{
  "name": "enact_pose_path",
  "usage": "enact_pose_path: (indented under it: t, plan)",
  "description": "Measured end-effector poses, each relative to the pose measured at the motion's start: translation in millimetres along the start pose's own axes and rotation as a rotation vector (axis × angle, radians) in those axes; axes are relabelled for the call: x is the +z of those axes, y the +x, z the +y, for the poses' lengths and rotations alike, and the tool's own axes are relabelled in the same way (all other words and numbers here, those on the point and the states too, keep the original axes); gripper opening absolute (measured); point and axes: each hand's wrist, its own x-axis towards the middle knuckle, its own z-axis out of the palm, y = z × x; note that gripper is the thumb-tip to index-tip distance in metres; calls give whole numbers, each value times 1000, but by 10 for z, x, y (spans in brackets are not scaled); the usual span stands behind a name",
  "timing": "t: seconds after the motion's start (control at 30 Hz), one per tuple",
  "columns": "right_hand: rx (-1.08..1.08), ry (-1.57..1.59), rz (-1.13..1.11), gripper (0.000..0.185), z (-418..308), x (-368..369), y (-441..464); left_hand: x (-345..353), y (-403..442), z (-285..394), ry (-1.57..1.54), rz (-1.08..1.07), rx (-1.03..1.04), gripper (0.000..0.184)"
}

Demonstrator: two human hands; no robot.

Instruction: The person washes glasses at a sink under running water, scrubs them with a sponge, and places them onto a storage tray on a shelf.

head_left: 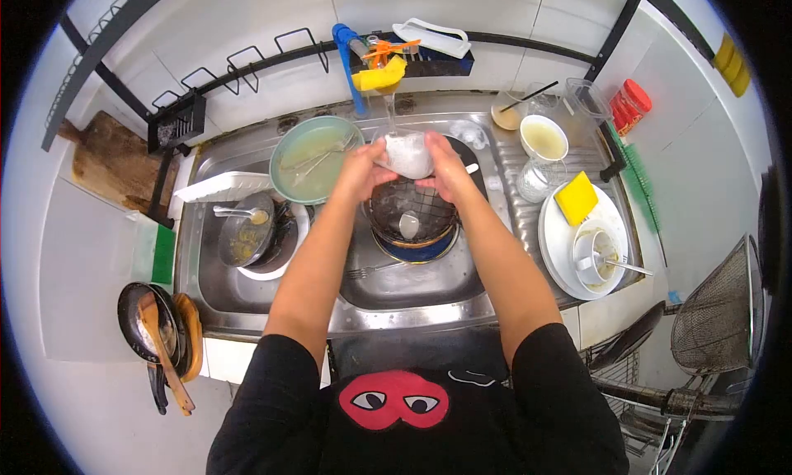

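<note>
My left hand [369, 171] and my right hand [446, 171] are both closed around the sides of a small whitish bowl [406, 154], raised over the right sink basin. Water [390, 108] runs down onto it from a tap with a yellow piece [379, 77] at its end. Glare and the fingers hide part of the bowl. Beneath my hands lies a dark round pan [412, 207] with a wire grid and a spoon [409, 224]. A blue-rimmed plate [421, 251] sits under it, and a fork [375, 270] lies on the basin floor.
At left are a green basin [318, 157] of cloudy water and a dirty pan [247, 236]. On the right drainboard stand stacked white plates [561, 261], a cup [590, 248], a yellow sponge [577, 199] and several glasses. A black rack [528, 48] spans the back wall.
</note>
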Motion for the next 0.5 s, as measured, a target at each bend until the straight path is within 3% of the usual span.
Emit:
enact_pose_path:
  t: [0.07, 0.13, 0.17, 0.27, 0.37, 0.47, 0.5]
  plan:
    - [-120, -148, 68, 58, 22, 28, 205, -14, 84, -172, -340, -40, -146, 54]
    - [-282, -375, 159, 52, 51, 82, 401, 194, 9, -111, -497, -78, -112, 56]
    - [-470, -501, 218, 48, 43, 125, 451, 286, 43, -102, -571, -97, -74, 55]
    - [-638, -908, 392, 44, -115, 410, 288, 451, 159, -1, -802, -83, -35, 54]
    - [-953, -904, 537, 41, -65, 574, 351, 449, 292, 57, -920, -120, 77, 53]
    - [-989, -774, 451, 38, -129, 631, 430, 459, 260, 100, -979, -123, 158, 47]
    - [-897, -685, 459, 37, -143, 645, 465, 461, 235, 117, -999, -110, 170, 45]
